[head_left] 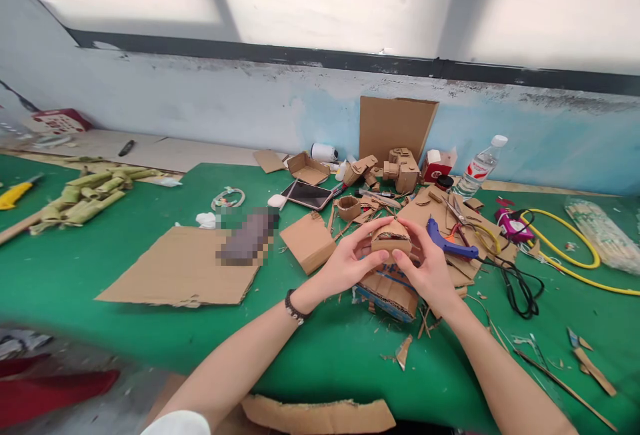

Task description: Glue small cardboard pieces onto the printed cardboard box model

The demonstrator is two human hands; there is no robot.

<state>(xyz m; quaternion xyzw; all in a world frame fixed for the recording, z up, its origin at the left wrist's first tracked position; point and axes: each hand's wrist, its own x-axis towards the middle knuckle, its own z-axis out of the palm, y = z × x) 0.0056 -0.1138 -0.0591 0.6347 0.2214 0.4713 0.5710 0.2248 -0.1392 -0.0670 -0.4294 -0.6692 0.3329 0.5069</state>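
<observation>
Both hands grip a small curved cardboard piece (391,236) above the green table (75,268). My left hand (345,263) holds its left side, thumb and fingers pressed against it. My right hand (425,265) clasps the right side, fingers curled over the top. Below the hands lies a stack of cardboard pieces (389,292). A blue glue gun (447,242) rests just right of my right hand. A dark bead bracelet sits on my left wrist.
A large flat cardboard sheet (185,268) lies to the left, a phone (306,194) and small cardboard models (403,168) behind. Scissors, a yellow hose (575,248), black cable, water bottle (480,167) and bamboo skewers (603,235) are at the right. Cardboard scraps litter the front edge.
</observation>
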